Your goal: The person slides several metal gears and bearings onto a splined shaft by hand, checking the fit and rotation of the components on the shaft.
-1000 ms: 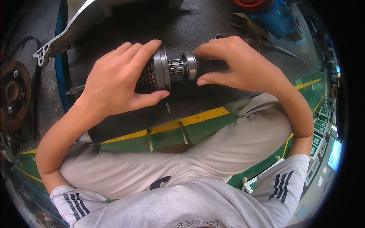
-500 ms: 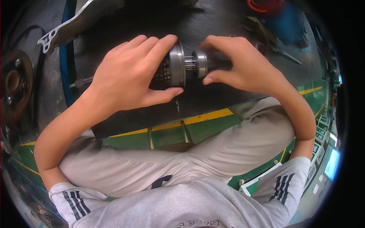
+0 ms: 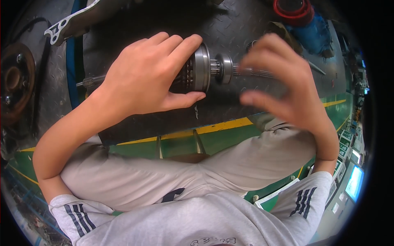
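Across the table in front of me lies a splined metal shaft [image 3: 258,73], bearing a wide ringed gear drum [image 3: 202,67] and a narrower bearing ring [image 3: 226,69]. My left hand [image 3: 143,76] is wrapped over the drum, thumb on the near side and fingers on the far side. The shaft's left end pokes out beyond that wrist. To the right of the bearing ring, my right hand [image 3: 289,82] hovers around the splined end with thumb and fingers spread, holding nothing. It is somewhat smeared by motion. My palm hides much of the drum.
A dark textured metal table [image 3: 164,125] carries the shaft. At the left are a round rusty hub [image 3: 16,82] and a metal bracket [image 3: 61,30]. A blue container [image 3: 312,35] with a red rim [image 3: 293,10] stands at the far right, near a thin rod [image 3: 316,67].
My right hand has come away from the bearing ring and moved right, its fingers opening wider. The splined right end now shows. My left hand still grips the drum.
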Demonstrator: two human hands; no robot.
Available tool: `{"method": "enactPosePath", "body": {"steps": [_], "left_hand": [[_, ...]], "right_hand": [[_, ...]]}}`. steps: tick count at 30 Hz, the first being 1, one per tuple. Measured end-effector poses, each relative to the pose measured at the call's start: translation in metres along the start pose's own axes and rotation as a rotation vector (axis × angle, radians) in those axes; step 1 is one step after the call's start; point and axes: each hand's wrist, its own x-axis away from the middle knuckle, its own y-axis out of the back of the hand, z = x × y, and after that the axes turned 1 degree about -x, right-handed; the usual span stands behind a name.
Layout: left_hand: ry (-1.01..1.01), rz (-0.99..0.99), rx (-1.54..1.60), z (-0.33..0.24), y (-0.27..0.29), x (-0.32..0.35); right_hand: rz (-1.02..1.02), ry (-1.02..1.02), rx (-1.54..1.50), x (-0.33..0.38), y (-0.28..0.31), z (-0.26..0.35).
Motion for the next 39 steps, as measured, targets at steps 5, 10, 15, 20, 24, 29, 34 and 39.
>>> {"method": "enactPosePath", "body": {"steps": [5,10,15,20,24,29,34,39], "left_hand": [[0.004,-0.007,-0.010,-0.001,-0.002,0.002],[-0.001,-0.005,0.003,-0.002,0.000,0.000],[0.015,0.018,0.007,0.001,0.002,0.000],[0.025,0.041,0.002,0.002,0.002,0.002],[0.007,0.015,0.005,0.003,0.000,0.001],[0.016,0.027,-0.025,0.002,0.000,0.003],[0.022,0.044,-0.028,0.000,0.000,0.001],[0.038,0.044,-0.013,0.001,0.000,0.002]], "right_hand": [[0.003,0.020,-0.042,-0.012,-0.042,-0.027],[0.026,-0.052,-0.139,-0.021,-0.061,-0.022],[0.105,-0.111,-0.121,-0.024,-0.048,-0.029],[0.200,-0.119,-0.171,-0.002,-0.026,-0.058],[0.462,-0.309,-0.095,0.023,0.028,-0.084],[0.344,-0.656,-0.050,0.048,0.056,-0.073],[0.033,-0.478,0.247,0.051,0.060,-0.081],[0.083,-0.290,0.384,0.030,0.013,-0.099]]}}
